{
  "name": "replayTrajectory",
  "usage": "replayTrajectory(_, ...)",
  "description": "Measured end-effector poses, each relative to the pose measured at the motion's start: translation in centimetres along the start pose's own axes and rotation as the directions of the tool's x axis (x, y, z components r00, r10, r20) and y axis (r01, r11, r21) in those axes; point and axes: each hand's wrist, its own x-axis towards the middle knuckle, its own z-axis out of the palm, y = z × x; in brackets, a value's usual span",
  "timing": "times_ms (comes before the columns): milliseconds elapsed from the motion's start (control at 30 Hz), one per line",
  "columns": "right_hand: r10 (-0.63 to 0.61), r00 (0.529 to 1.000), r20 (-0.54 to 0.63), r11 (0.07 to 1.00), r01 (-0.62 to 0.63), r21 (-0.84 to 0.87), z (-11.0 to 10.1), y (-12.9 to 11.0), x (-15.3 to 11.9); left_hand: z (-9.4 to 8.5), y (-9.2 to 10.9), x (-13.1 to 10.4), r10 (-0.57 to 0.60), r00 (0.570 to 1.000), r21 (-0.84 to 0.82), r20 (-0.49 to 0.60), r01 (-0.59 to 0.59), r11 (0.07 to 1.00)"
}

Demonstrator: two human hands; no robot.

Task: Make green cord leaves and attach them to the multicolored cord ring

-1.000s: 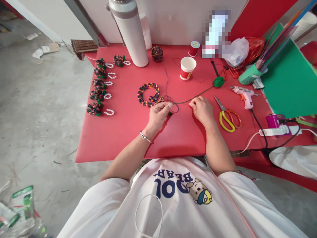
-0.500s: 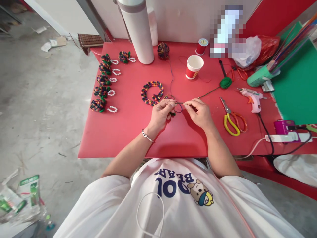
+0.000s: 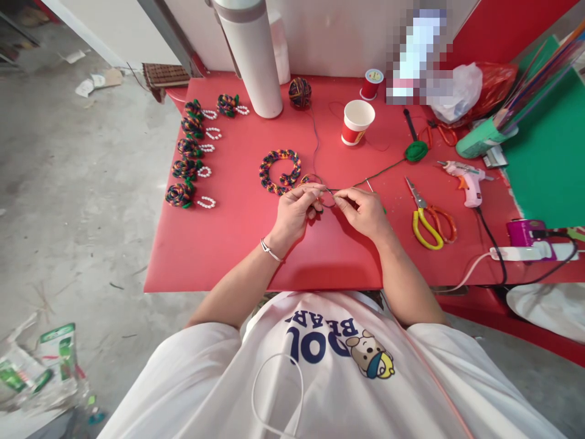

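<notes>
My left hand [image 3: 295,213], a bracelet at its wrist, pinches dark yarn [image 3: 329,191] between thumb and forefinger. A bit of green shows under its curled fingers. Close by on the right, my right hand [image 3: 363,210] is closed on the same yarn. Out past its knuckles juts a thin metal stick [image 3: 369,185], perhaps a hook or needle; its other end is hidden. Green yarn [image 3: 384,175] runs from the hands to a wound green bundle [image 3: 415,151]. Just beyond my left hand lies a multicoloured crocheted strip [image 3: 280,152], curled into a ring.
Several yarn flowers [image 3: 180,194] with white bead loops line the table's left side. Behind stand a tall flask [image 3: 253,61], a yarn ball [image 3: 300,92], a paper cup [image 3: 358,122] and a thread spool [image 3: 372,84]. Scissors [image 3: 425,219] and a glue gun [image 3: 466,182] lie right.
My right hand has shifted slightly left, nearer my left hand. The metal stick now stands out more above its knuckles. My left hand has hardly moved.
</notes>
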Motion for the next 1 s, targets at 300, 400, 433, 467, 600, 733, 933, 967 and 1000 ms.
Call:
replayTrajectory(300,-0.011,0.998,0.055,1.000,0.013,-0.019,0.19,0.14,0.01,0.23,0.24,0.09,0.096,0.991,0.027,-0.090,-0.094,0.995)
replayTrajectory(400,-0.025,0.998,0.064,0.998,0.028,-0.048,0.31,0.18,-0.03,0.22,0.23,0.07,0.098,0.990,0.024,-0.098,-0.096,0.995)
replayTrajectory(433,-0.029,0.997,0.066,0.998,0.033,-0.059,0.33,0.17,-0.05,0.20,0.22,0.07,0.100,0.990,0.022,-0.099,-0.098,0.995)
replayTrajectory(467,-0.033,0.997,0.066,0.997,0.038,-0.070,0.34,0.15,-0.06,0.19,0.21,0.07,0.102,0.990,0.021,-0.101,-0.101,0.995)
replayTrajectory(600,-0.045,0.997,0.066,0.994,0.052,-0.095,0.31,0.07,-0.09,0.07,0.14,0.11,0.107,0.990,0.017,-0.096,-0.105,0.994)
replayTrajectory(733,-0.049,0.997,0.066,0.994,0.056,-0.096,0.31,0.05,-0.09,-0.01,0.11,0.19,0.119,0.989,0.006,-0.084,-0.118,0.993)
replayTrajectory(933,-0.043,0.998,0.040,0.996,0.046,-0.078,0.30,0.05,-0.08,0.14,0.19,0.12,0.111,0.988,0.033,-0.109,-0.108,0.994)
replayTrajectory(967,-0.047,0.998,0.034,0.996,0.050,-0.073,0.29,0.02,-0.08,0.15,0.19,0.10,0.112,0.987,0.033,-0.112,-0.109,0.994)
replayTrajectory(1000,-0.052,0.998,0.029,0.996,0.054,-0.067,0.28,0.00,-0.08,0.16,0.19,0.09,0.112,0.987,0.032,-0.113,-0.109,0.994)
